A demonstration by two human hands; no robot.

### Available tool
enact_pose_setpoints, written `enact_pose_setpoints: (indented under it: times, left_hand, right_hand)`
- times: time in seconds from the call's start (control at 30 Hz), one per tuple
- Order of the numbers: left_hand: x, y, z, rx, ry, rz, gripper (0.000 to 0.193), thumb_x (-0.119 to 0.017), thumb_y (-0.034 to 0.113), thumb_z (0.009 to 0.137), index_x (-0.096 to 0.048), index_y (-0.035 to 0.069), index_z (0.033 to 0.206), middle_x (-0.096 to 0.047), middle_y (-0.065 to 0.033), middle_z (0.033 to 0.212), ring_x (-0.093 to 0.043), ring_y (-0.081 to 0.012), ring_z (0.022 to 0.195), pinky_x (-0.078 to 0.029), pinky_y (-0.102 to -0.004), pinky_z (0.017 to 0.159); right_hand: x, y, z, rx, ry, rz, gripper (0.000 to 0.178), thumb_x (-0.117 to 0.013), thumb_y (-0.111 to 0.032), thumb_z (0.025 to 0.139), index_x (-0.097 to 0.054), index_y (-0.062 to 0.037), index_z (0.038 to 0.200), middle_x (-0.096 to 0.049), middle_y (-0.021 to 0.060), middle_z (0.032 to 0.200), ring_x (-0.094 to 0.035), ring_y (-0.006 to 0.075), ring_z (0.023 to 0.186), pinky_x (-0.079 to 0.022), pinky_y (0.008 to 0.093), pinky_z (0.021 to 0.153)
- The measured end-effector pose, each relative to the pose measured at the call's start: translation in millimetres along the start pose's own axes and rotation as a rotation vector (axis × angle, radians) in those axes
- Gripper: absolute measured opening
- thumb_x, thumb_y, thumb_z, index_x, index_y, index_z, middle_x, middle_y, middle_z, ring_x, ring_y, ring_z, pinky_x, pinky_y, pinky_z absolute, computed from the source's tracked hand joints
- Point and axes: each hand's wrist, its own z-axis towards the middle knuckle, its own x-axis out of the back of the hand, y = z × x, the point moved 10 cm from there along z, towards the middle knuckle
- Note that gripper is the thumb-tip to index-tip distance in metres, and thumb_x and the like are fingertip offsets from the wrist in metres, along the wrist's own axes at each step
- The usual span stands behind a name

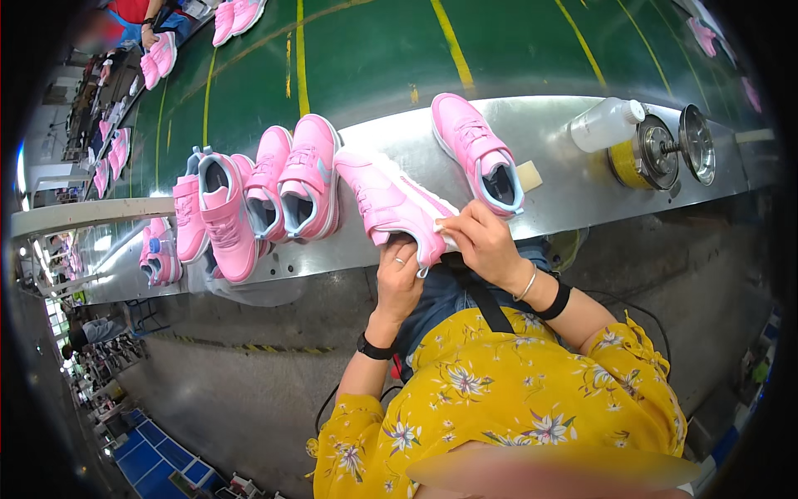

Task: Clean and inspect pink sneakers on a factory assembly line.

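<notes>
A pink sneaker [389,198] lies tipped on its side at the metal ledge's near edge, its white sole facing right and its heel toward me. My left hand [401,279] grips the heel end, some fingers tucked into the shoe's opening and hidden. My right hand [484,243] is closed in a pinch on a small white piece [447,230], pressed to the sole's edge near the heel. Whether that piece is cloth or something else I cannot make out. Just beyond my right hand stands another pink sneaker [475,150], upright with its toe pointing away.
Several pink sneakers [312,170] stand on the metal ledge [573,195] at left. A cream block [529,175], a clear bottle [605,125] and a round metal pot [655,154] with its lid tilted up sit at right. Beyond runs a green belt [374,58]; another person's hand [150,37] is far left.
</notes>
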Motion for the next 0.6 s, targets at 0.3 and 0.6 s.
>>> enact_pose_setpoints:
  times: [0.3, 0.6]
  left_hand:
    - [40, -5, 37, 0.405, 0.346, -0.580, 0.018, -0.072, 0.008, 0.092, -0.068, 0.000, 0.107, -0.068, -0.0073, 0.099, -0.062, -0.0201, 0.090, -0.048, -0.0311, 0.080]
    - [85, -5, 60, 0.619, 0.440, -1.327, 0.026, -0.059, 0.019, 0.102, -0.059, -0.001, 0.118, -0.066, -0.0076, 0.110, -0.062, -0.0161, 0.098, -0.050, -0.0354, 0.088]
  right_hand:
    - [23, -54, 26, 0.309, 0.140, -0.053, 0.031, -0.072, 0.004, 0.076, -0.073, -0.0071, 0.105, -0.059, 0.0065, 0.080, -0.062, 0.0211, 0.068, -0.050, 0.0321, 0.057]
    - [31, -36, 27, 0.204, 0.202, 0.157, 0.029, -0.075, 0.007, 0.078, -0.075, -0.0064, 0.104, -0.059, 0.0073, 0.083, -0.059, 0.0188, 0.071, -0.048, 0.0285, 0.060]
